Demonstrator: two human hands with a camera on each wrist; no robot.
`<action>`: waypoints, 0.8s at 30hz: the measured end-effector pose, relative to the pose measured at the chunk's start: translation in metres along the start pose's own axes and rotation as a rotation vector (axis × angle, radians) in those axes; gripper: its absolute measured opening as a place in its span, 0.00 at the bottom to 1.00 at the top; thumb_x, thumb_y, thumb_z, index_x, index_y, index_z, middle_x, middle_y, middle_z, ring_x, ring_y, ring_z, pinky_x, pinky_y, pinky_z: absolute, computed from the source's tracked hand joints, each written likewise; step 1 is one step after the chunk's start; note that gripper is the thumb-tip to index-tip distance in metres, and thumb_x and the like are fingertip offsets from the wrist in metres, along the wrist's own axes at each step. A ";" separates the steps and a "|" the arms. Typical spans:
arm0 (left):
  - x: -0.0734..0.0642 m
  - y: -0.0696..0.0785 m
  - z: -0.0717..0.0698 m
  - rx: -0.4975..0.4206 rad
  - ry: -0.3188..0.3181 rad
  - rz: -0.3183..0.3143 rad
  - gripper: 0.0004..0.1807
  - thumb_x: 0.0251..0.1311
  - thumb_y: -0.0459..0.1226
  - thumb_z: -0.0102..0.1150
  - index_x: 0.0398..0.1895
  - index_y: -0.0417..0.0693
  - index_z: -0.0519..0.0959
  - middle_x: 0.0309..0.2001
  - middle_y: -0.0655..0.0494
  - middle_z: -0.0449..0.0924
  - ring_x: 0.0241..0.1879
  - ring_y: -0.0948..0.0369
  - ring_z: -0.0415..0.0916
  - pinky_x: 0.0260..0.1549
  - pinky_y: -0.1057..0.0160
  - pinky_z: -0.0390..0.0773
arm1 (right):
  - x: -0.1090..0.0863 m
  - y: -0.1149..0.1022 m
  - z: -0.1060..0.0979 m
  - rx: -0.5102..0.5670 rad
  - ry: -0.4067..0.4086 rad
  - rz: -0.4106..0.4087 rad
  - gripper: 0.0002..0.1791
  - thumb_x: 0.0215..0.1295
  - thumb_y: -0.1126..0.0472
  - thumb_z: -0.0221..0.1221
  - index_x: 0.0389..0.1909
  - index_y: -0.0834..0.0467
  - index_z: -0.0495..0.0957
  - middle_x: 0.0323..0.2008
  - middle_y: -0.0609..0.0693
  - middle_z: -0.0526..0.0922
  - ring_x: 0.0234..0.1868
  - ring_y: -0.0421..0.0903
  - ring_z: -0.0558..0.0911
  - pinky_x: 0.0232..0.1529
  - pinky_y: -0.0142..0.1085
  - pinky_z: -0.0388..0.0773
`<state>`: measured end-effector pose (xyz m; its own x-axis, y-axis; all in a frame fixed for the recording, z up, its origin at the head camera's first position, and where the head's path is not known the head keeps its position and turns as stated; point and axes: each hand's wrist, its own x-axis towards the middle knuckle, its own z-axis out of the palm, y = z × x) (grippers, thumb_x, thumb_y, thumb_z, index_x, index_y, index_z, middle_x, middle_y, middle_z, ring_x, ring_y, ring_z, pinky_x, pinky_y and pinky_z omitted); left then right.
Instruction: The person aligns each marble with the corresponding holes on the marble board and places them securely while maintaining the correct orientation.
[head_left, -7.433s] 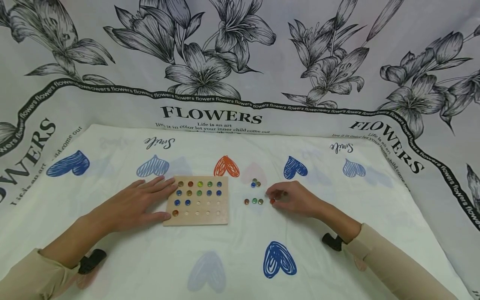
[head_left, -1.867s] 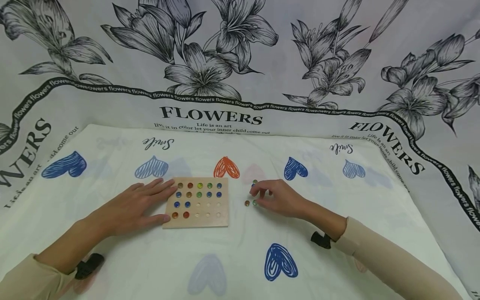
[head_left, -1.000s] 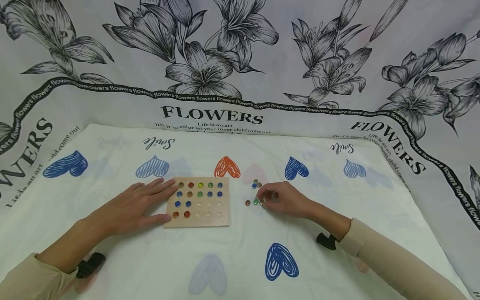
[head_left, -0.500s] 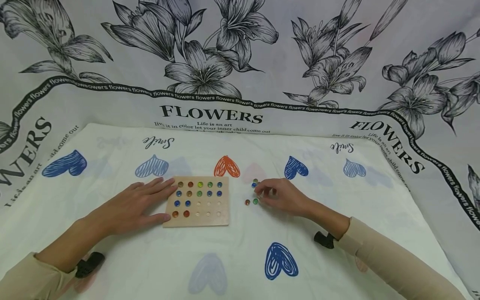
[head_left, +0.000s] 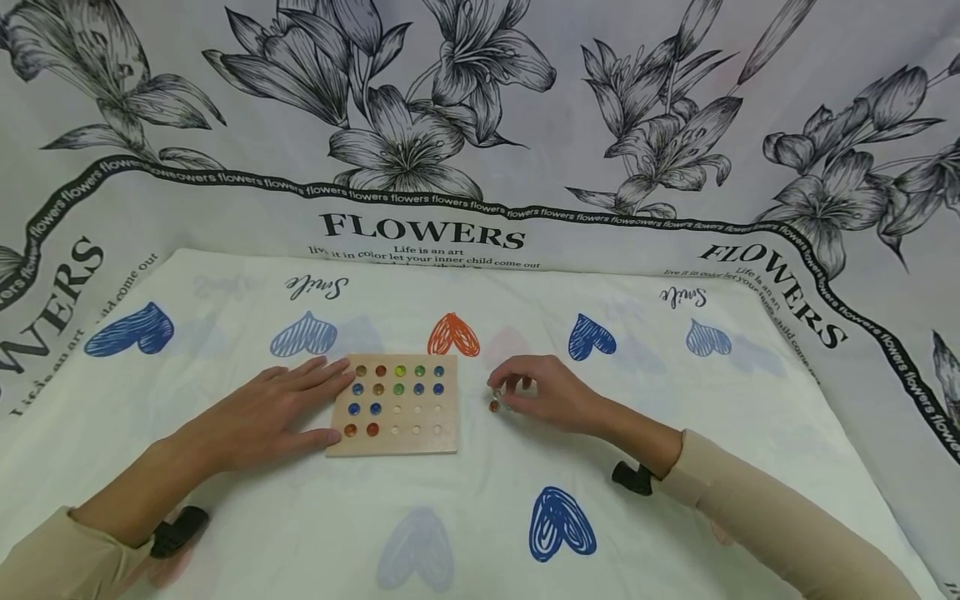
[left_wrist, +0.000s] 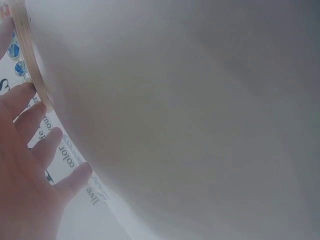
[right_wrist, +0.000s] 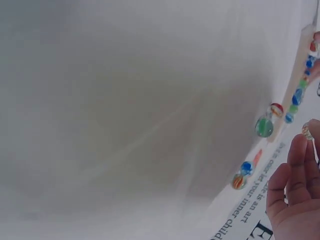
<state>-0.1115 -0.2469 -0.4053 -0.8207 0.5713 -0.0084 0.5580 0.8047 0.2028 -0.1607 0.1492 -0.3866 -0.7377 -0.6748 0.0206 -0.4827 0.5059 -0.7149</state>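
My left hand [head_left: 288, 408] lies with fingers spread, fingertips and thumb on the left edge of a wooden peg-style board [head_left: 427, 447] with round hollows. Glass marbles [head_left: 400, 389] fill its two far rows; two blue ones and two reddish ones sit at the left of the near rows. Right of the board, my right hand [head_left: 551, 396] pinches a clear, yellowish swirled marble [right_wrist: 306, 131] between thumb and finger. Just below those fingertips a reddish marble [head_left: 493, 407] lies on the cloth. A green marble [right_wrist: 264, 127], hidden by my hand in the head view, shows in the right wrist view.
Beyond the right hand, a blue marble [right_wrist: 246, 168] and an orange-striped marble [right_wrist: 239, 181] lie close together on the cloth. White cloth with printed hearts [head_left: 562, 523] covers the table. A flower-printed sheet [head_left: 420, 125] hangs behind it.
A red marble has gone from the cloth into the near row's second hollow. My right hand has since taken a marble from the loose row and moved left towards the board. The left hand stays put.
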 end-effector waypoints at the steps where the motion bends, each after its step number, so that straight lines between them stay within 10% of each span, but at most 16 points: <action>1: 0.000 0.000 0.000 0.000 0.000 -0.001 0.43 0.63 0.67 0.50 0.76 0.55 0.63 0.76 0.56 0.58 0.74 0.45 0.56 0.63 0.34 0.63 | 0.001 -0.001 0.001 0.000 -0.002 -0.004 0.13 0.63 0.68 0.65 0.49 0.58 0.83 0.44 0.48 0.86 0.42 0.39 0.79 0.46 0.33 0.79; 24: 0.001 0.002 -0.001 -0.005 -0.011 -0.009 0.43 0.63 0.67 0.52 0.75 0.54 0.64 0.76 0.55 0.58 0.74 0.44 0.55 0.64 0.34 0.62 | 0.043 -0.033 0.035 0.003 -0.035 -0.155 0.13 0.63 0.68 0.66 0.48 0.59 0.83 0.42 0.46 0.86 0.39 0.38 0.79 0.45 0.30 0.79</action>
<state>-0.1118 -0.2448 -0.4038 -0.8245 0.5654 -0.0214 0.5496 0.8093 0.2071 -0.1601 0.0851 -0.3867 -0.6377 -0.7629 0.1065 -0.5881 0.3929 -0.7070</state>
